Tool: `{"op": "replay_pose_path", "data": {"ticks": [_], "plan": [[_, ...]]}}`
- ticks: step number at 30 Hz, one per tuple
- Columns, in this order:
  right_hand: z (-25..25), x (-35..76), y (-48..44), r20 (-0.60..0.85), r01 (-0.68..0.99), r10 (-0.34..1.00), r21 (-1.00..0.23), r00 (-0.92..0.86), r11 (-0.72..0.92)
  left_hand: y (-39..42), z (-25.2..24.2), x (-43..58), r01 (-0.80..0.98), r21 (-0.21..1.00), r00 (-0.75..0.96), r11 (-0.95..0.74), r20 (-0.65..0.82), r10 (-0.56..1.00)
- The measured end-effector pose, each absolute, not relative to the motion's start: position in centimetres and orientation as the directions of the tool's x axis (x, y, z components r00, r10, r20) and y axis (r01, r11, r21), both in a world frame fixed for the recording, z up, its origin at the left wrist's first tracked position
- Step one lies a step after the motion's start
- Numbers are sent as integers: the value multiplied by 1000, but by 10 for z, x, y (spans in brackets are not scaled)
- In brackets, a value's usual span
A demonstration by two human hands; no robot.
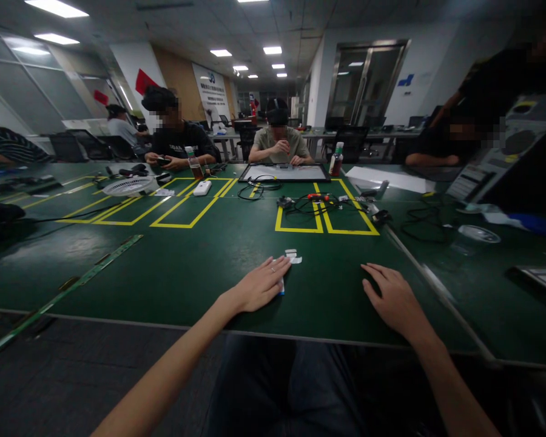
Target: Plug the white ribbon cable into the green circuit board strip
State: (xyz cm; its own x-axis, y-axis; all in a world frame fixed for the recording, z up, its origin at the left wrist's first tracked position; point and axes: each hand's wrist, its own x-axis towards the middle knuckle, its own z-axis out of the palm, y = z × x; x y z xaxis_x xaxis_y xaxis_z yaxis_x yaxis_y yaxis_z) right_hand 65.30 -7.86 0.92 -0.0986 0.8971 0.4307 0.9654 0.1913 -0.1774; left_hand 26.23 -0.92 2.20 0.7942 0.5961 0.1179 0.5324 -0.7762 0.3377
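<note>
A small white packet (pixel 282 286) with a blue edge lies flat near the front edge of the table (pixel 186 267), mostly covered by the left hand (pixel 259 288). Two small white scraps (pixel 293 257) lie flat just beyond it.

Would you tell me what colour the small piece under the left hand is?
The small piece under the left hand is white with a blue edge; head view.

Left hand (pixel 259 286) flat on green table (pixel 186 261), fingertips (pixel 284 263) just beside a small white slip (pixel 295 258); right hand (pixel 391 297) palm-down, apart.
</note>
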Motion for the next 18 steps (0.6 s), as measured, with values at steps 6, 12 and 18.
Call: {"op": "replay_pose_path", "data": {"ticks": [6, 12, 18], "plan": [[10, 653, -78, 414, 967, 905, -174, -100, 187, -11, 25, 290, 443, 350, 848, -826, 136, 512], [8, 655, -77, 431, 964, 896, -176, -104, 197, -20, 37, 277, 497, 373, 777, -783, 210, 593], [5, 658, -77, 419, 966, 901, -167, -113, 198, -10, 32, 161, 894, 232, 276, -383, 387, 880]]}}
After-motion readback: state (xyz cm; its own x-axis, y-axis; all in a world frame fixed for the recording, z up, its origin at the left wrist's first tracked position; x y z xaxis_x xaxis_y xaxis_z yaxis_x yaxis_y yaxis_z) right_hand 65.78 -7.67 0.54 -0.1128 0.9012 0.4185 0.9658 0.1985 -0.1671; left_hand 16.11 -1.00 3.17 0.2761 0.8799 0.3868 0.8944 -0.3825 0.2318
